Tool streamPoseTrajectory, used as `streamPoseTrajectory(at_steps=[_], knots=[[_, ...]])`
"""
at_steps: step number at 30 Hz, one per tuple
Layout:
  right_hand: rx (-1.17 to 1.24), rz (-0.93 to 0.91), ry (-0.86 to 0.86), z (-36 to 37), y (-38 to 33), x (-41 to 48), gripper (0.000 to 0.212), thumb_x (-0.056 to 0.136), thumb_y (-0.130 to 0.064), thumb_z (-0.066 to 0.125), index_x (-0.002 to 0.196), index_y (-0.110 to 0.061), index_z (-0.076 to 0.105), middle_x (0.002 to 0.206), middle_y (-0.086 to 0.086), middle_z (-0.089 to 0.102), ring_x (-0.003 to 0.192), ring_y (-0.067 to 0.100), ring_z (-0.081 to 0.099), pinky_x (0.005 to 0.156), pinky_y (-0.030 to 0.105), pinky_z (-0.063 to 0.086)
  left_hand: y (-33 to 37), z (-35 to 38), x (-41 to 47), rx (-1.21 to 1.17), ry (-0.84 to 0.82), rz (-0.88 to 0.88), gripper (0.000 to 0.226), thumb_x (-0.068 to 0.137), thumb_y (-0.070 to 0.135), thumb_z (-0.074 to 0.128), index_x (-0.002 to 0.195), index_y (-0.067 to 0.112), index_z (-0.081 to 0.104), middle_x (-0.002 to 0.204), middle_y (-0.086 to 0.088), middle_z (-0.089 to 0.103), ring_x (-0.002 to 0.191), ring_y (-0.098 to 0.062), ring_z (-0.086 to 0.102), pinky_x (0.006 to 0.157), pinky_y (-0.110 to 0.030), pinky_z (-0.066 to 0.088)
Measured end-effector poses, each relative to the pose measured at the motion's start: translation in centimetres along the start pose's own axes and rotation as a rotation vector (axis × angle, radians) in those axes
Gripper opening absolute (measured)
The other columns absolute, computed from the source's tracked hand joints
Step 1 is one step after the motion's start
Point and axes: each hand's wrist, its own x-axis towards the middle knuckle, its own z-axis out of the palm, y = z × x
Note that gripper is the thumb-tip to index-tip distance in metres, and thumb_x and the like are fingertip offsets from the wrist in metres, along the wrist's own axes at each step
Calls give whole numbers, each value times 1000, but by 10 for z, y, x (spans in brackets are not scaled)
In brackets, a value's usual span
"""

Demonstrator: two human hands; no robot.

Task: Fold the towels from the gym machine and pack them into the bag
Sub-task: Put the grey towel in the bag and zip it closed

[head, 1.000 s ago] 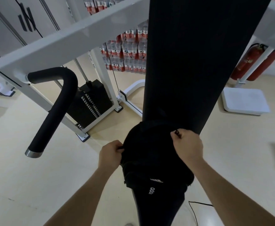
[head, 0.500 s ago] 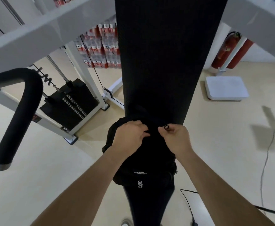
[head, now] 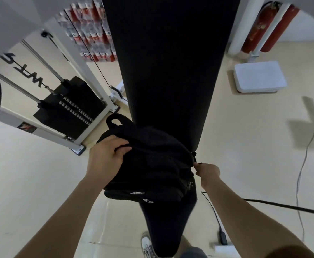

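Bag [head: 152, 164] lies across surface [head: 167, 62] toward its near end, likely for working height. Left grip [head: 106, 159] clamped on bag's top fabric, bracing it against sideways pull. Right grip [head: 207, 171] pinches zip tab [head: 197, 163] at bag's right edge, probably working the zip. No towels in view

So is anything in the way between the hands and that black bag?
Nothing visible. The left hand grips the bag at its top, and the right hand pinches what looks like a zip pull at its side.
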Motion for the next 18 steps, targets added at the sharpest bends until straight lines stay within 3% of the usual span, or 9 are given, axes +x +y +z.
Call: streamPoseTrajectory(at_steps=[1, 2, 3, 5, 7, 9, 11, 14, 18], knots=[[271, 116, -55, 4, 1, 6, 31, 93, -12, 51, 123, -22, 54, 110, 4, 66, 88, 16, 64, 55, 15, 40, -3, -1, -3, -8, -2, -27, 10, 84, 14, 71, 92, 19, 75, 85, 20, 61, 84, -6, 58, 75, -4, 34], [380, 151, -70, 8, 6, 8, 11, 91, -14, 58, 101, -16, 62, 97, 10, 68, 72, 17, 62, 51, 16, 42, -5, -1, -7, -10, -7, -42, 10, 83, 14, 71, 91, 19, 75, 84, 23, 60, 84, -5, 58, 76, -4, 34], [296, 131, -33, 13, 14, 12, 7, 88, -16, 64, 81, -14, 62, 81, 12, 65, 60, 17, 55, 50, 21, 43, -6, -2, -10, -7, -16, -46, 10, 83, 13, 71, 90, 18, 75, 83, 26, 59, 83, -4, 57, 76, -4, 34], [212, 104, 9, 20, 19, 21, 24, 83, -18, 70, 62, -12, 58, 65, 8, 57, 52, 21, 48, 52, 28, 40, -8, -2, -14, -20, -26, -64, 11, 82, 12, 72, 90, 18, 75, 83, 29, 57, 83, -2, 56, 76, 0, 34], [-16, -86, 64, 20, 11, 22, 7, 79, -20, 69, 84, -15, 69, 83, 8, 63, 67, 27, 60, 62, 31, 47, -9, -4, -13, -71, -23, -93, 13, 81, 8, 72, 89, 18, 75, 85, 27, 59, 84, -3, 57, 77, 2, 33], [6, -308, 25, 11, -13, 5, 46, 72, -19, 67, 118, -23, 62, 107, 1, 57, 86, 23, 64, 77, 34, 52, -3, -2, -13, -110, -61, -52, 19, 79, 2, 72, 88, 19, 74, 88, 24, 61, 86, 3, 57, 80, 2, 33], [71, -576, -229, 3, -47, -24, 61, 71, -19, 73, 128, -28, 56, 117, -8, 57, 100, 12, 59, 87, 27, 47, 5, -1, -16, -135, -124, 6, 26, 76, -4, 70, 87, 19, 73, 90, 25, 59, 90, 12, 55, 82, 2, 33], [-227, -901, -528, -2, -84, -65, 77, 65, -48, 79, 134, -43, 45, 127, -14, 56, 116, 5, 52, 100, 27, 41, 10, -2, -28, -174, -126, 1, 26, 75, -3, 71, 87, 21, 74, 89, 28, 58, 92, 18, 52, 82, 3, 33], [-341, -979, -448, -4, -89, -85, 26, 82, -28, 72, 108, -30, 68, 97, -11, 71, 93, 5, 65, 89, 34, 53, 7, -16, -48, -183, -118, -181, 17, 78, 28, 77, 92, 35, 72, 91, 28, 61, 93, 9, 56, 83, -5, 39]])
